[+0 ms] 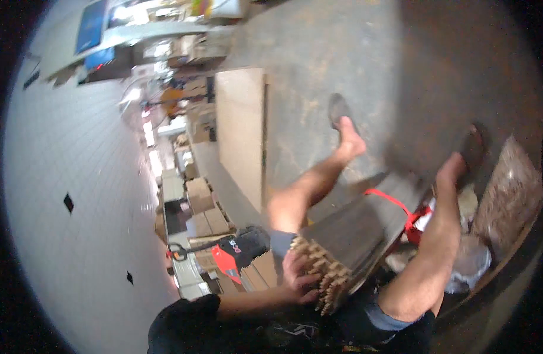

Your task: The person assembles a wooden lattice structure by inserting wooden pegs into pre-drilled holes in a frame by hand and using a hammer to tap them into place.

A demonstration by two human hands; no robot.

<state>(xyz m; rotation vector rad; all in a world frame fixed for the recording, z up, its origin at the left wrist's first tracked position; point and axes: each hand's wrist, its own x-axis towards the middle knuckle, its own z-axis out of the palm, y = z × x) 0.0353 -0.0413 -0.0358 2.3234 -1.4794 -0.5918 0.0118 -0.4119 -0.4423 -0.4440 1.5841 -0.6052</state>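
My left hand (299,276) rests against a bunch of small light-brown wooden sticks (324,272), its fingers curled over their near side. The sticks are packed close, with uneven ends, and seem to lie at the near end of a long grey-brown board (366,227) between my legs. Blur hides each stick's exact shape. My right hand does not show. A red strap (392,200) lies across the board's far part and hangs over its right side.
Clear plastic bags, one with brown contents (510,186), stand beyond my right leg. To the left are a red and black pallet jack (242,253), cardboard boxes (203,203), a large upright tan panel (240,112) and a fan (142,106). Concrete floor (318,53) stretches ahead.
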